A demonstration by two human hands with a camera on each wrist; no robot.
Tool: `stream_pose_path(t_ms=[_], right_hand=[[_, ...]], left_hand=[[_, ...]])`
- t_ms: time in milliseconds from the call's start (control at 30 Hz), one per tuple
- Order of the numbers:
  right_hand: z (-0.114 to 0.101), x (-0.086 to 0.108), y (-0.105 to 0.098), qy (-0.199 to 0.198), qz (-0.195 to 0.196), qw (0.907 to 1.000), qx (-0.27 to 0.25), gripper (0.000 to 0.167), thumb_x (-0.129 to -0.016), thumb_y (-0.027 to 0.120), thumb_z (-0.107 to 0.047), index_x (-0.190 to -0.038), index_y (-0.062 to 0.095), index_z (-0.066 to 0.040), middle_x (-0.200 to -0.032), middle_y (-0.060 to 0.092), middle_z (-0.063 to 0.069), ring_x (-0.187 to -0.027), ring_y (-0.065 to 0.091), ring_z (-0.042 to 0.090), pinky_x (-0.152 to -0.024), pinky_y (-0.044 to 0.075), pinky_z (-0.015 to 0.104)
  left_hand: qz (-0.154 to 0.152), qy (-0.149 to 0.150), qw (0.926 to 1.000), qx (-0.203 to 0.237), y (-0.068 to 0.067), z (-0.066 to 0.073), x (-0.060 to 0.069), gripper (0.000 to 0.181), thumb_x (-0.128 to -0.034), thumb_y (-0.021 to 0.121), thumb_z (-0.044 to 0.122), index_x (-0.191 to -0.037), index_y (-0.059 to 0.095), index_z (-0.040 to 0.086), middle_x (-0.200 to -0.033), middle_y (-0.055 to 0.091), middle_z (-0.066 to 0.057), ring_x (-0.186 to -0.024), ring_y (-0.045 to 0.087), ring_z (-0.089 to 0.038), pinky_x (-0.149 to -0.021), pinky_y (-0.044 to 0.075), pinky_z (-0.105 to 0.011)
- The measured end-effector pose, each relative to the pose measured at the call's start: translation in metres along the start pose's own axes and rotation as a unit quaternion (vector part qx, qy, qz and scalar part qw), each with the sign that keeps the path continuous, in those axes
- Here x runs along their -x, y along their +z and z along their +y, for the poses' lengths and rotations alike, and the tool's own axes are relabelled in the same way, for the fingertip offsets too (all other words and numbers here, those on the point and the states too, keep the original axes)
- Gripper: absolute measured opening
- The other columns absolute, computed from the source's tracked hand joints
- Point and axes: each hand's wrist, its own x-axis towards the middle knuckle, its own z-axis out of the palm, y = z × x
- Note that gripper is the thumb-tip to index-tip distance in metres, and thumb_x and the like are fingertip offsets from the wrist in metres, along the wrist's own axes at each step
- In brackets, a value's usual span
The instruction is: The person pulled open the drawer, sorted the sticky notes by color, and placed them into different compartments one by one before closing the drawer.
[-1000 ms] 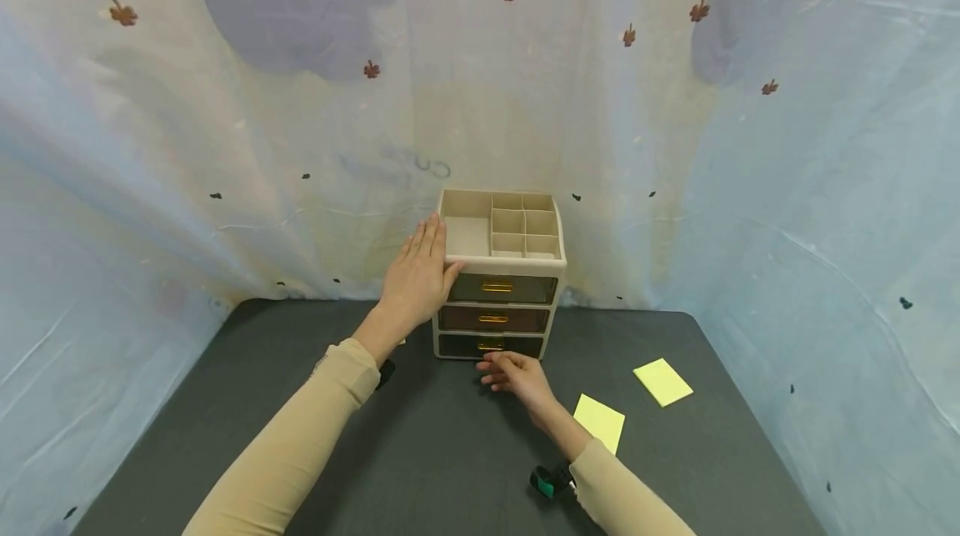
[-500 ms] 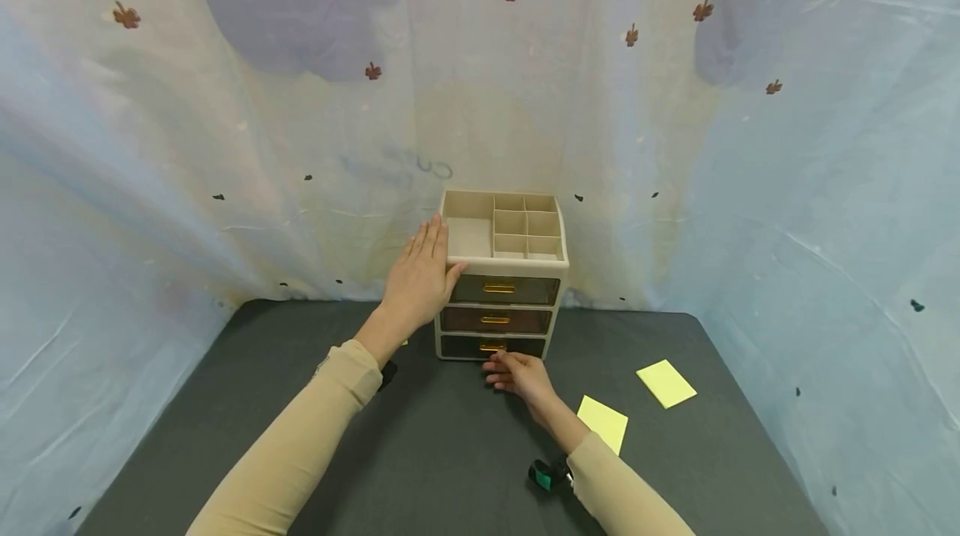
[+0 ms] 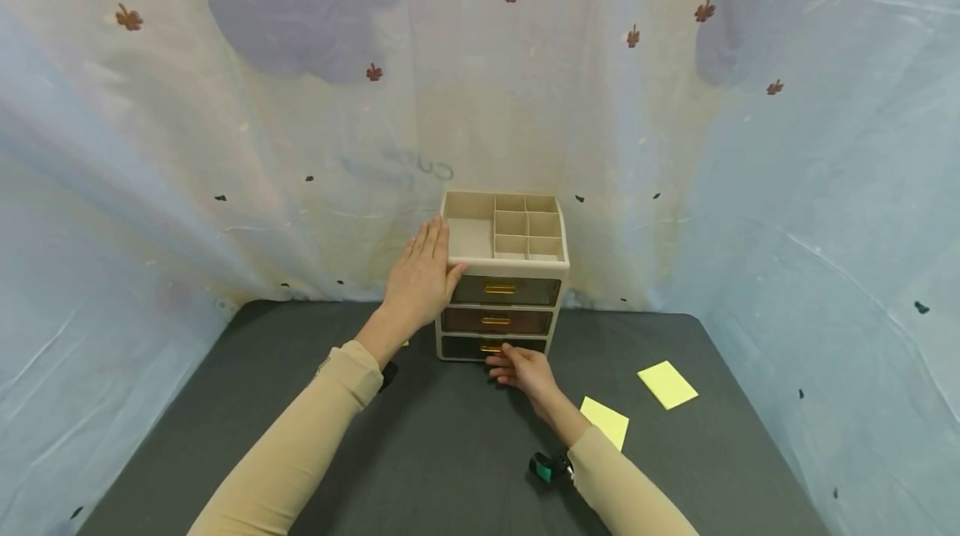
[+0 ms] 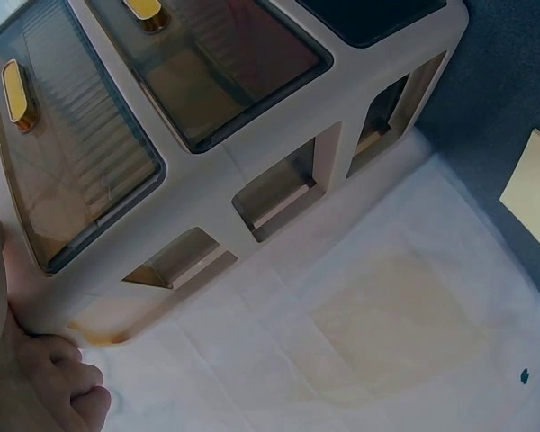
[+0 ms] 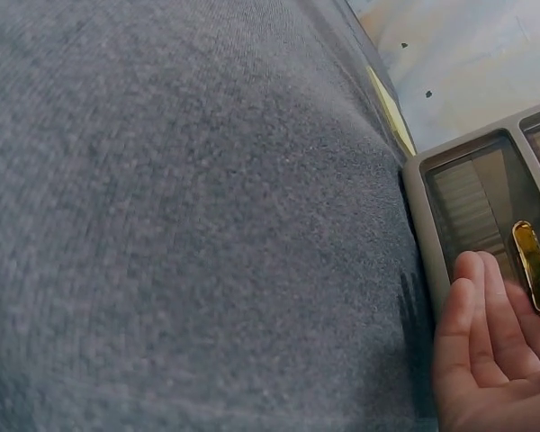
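A cream desktop drawer organizer point(image 3: 564, 290) stands on the dark table, its three drawers pushed in. My left hand point(image 3: 417, 282) lies along its upper left side, fingers straight, thumb at the front edge. In the left wrist view, part of that hand point(image 4: 54, 382) shows beside the organizer's top corner. My right hand point(image 3: 525, 373) is at the bottom drawer point(image 3: 457, 347). Its thumb and index finger pinch the right end of the gold drawer handle point(image 5: 531, 261); the other fingers extend loosely in front of the dark clear drawer panel point(image 5: 463, 193).
Two yellow paper squares lie to the right, one point(image 3: 667, 385) farther out and one point(image 3: 606, 422) partly behind the right forearm. A black strap with a green patch point(image 3: 543, 468) is by the right sleeve. A printed curtain point(image 3: 480, 119) hangs behind the table point(image 3: 450, 453).
My right hand has risen slightly, and its thumb and index finger have come up to the bottom drawer handle. The left hand stays against the organizer's side. The drawers have not moved.
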Motion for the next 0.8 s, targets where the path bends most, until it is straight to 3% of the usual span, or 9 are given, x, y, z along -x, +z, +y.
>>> stream_pose_path(t_ms=[400, 600, 800], right_hand=[[0.001, 0.003, 0.0, -0.008, -0.004, 0.9998, 0.015, 0.049, -0.112, 0.051, -0.03, -0.13, 0.064, 0.014, -0.118, 0.073, 0.026, -0.099, 0.075, 0.034, -0.083, 0.063, 0.04], [0.004, 0.006, -0.001, -0.001, -0.006, 0.9998, 0.018, 0.048, -0.112, 0.052, -0.03, -0.128, 0.065, 0.013, -0.115, 0.075, 0.023, -0.095, 0.076, 0.026, -0.081, 0.063, 0.035], [0.006, 0.011, -0.002, -0.004, -0.015, 0.9997, 0.016, 0.046, -0.112, 0.051, -0.029, -0.126, 0.066, 0.013, -0.114, 0.076, 0.021, -0.094, 0.076, 0.023, -0.08, 0.063, 0.032]], left_hand=[[-0.002, -0.001, 1.0, 0.005, 0.001, 0.0, -0.001, 0.08, -0.1119, 0.031, 0.053, -0.165, 0.007, -0.002, -0.173, 0.0, -0.019, -0.16, 0.008, -0.036, -0.129, 0.017, -0.05], [-0.007, -0.001, 1.0, 0.006, 0.001, 0.0, -0.002, 0.081, -0.1119, 0.031, 0.053, -0.165, 0.006, -0.002, -0.173, 0.0, -0.019, -0.16, 0.004, -0.035, -0.129, 0.015, -0.05], [-0.004, 0.001, 1.0, 0.006, -0.001, 0.0, -0.001, 0.08, -0.112, 0.032, 0.052, -0.165, 0.007, -0.003, -0.173, 0.002, -0.02, -0.16, 0.009, -0.037, -0.129, 0.017, -0.05]])
